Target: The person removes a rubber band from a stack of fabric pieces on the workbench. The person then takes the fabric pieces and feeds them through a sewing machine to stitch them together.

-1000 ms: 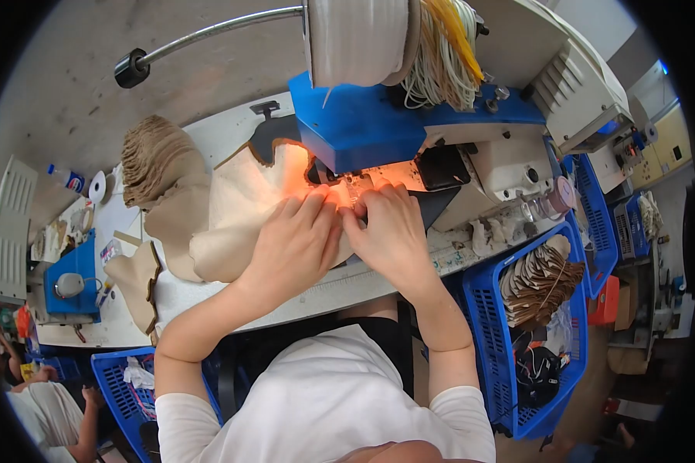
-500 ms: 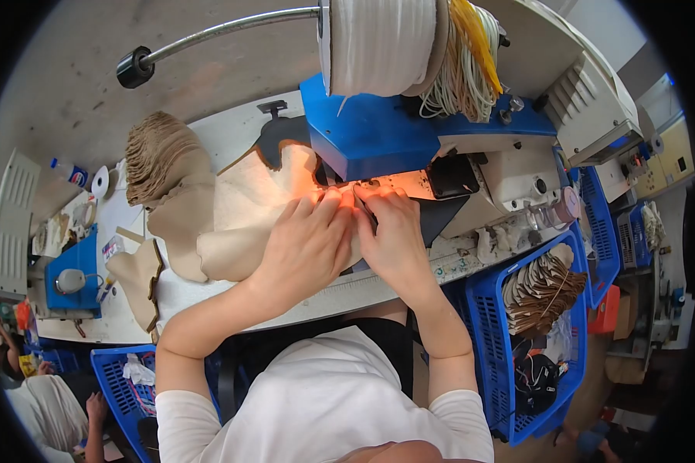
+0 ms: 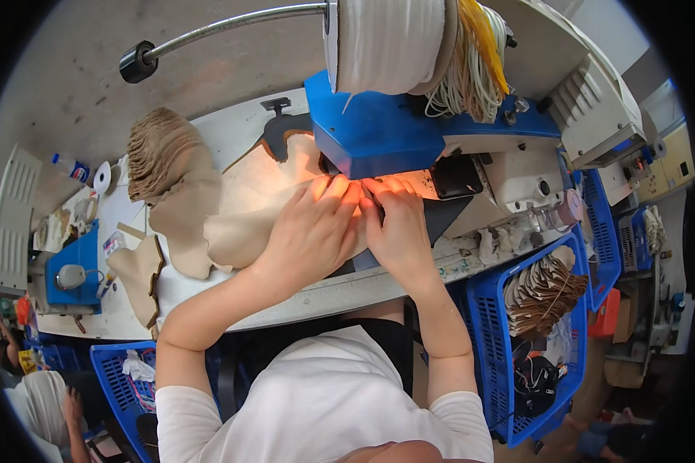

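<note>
My left hand (image 3: 314, 228) presses down on a beige leather piece (image 3: 243, 231), its fingers bent and close together near the edge under the machine head. Beside it, my right hand (image 3: 398, 231) has its thumb and fingers drawn together at the same lit spot, almost touching the left fingertips. What lies right under the fingertips is hidden. Over both hands sits the blue machine head (image 3: 374, 139), with an orange glow below it. The leather spreads to the left in a curled fold.
A stack of leather pieces (image 3: 162, 150) stands at the back left, and a loose cut piece (image 3: 139, 278) lies near the front edge. A blue basket (image 3: 483, 339) at the right holds bundled pieces. A white spool (image 3: 390, 46) hangs overhead. Another person's hand (image 3: 73, 409) shows at lower left.
Both my hands have shifted slightly forward, toward the machine head. The leather has moved a little with them, and its curled fold sits further right. The view has shifted slightly too.
</note>
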A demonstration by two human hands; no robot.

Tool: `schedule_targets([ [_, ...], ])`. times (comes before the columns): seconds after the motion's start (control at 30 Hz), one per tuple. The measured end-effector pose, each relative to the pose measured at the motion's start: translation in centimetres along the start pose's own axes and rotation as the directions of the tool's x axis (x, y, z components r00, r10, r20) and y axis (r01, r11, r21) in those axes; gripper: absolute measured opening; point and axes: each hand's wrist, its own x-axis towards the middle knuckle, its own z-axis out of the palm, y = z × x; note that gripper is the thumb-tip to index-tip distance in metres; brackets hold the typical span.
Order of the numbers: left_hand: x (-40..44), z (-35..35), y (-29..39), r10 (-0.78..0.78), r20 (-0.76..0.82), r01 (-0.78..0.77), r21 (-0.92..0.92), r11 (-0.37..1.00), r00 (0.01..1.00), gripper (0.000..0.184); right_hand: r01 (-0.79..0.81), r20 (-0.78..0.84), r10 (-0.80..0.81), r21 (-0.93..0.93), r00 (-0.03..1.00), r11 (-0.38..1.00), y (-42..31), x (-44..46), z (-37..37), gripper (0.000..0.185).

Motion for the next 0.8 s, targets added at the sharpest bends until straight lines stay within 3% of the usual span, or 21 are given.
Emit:
schedule_targets([
  [0.17,0.2,0.4,-0.5,0.001,-0.019,-0.001,-0.016,1.000,1.000,0.031,0.009,-0.031,-0.009,0.004,0.999,1.000,0.3,-0.1,0.3,0.024],
  [0.27,0.5,-0.2,-1.4,-0.003,0.127,-0.002,0.041,0.999,0.992,0.027,0.023,-0.050,-0.022,0.022,0.998,1.000,0.3,-0.2,0.3,0.022],
  [0.37,1.0,-0.4,-2.6,-0.017,0.115,0.014,0.022,1.000,0.993,0.023,0.017,0.004,-0.017,0.013,1.000,1.000,0.0,-0.2,-0.1,0.019],
  [0.4,1.3,-0.1,-3.3,0.065,-0.027,-0.062,0.092,0.994,0.998,0.021,0.039,0.012,-0.039,-0.024,0.999,0.999,0.0,-0.3,0.0,0.019],
  [0.53,2.0,0.0,-5.9,-0.123,0.180,0.137,-0.067,0.988,0.976,0.023,0.109,-0.017,-0.111,-0.088,0.994,0.990,0.1,-0.4,0.4,0.018],
  [0.67,2.9,-0.3,-7.5,-0.135,0.109,0.146,-0.101,0.984,0.985,0.028,0.102,-0.043,-0.107,-0.099,0.993,0.990,0.1,-0.6,0.4,0.018],
  [0.77,0.7,-1.1,-6.6,-0.107,0.012,0.107,0.002,0.994,0.994,0.030,0.090,-0.059,-0.095,-0.071,0.994,0.993,0.0,-0.7,0.2,0.018],
  [0.8,0.1,-1.8,-5.7,-0.184,0.125,0.188,-0.021,0.982,0.975,0.031,0.095,-0.070,-0.099,-0.061,0.993,0.994,-0.1,-0.7,0.1,0.018],
])
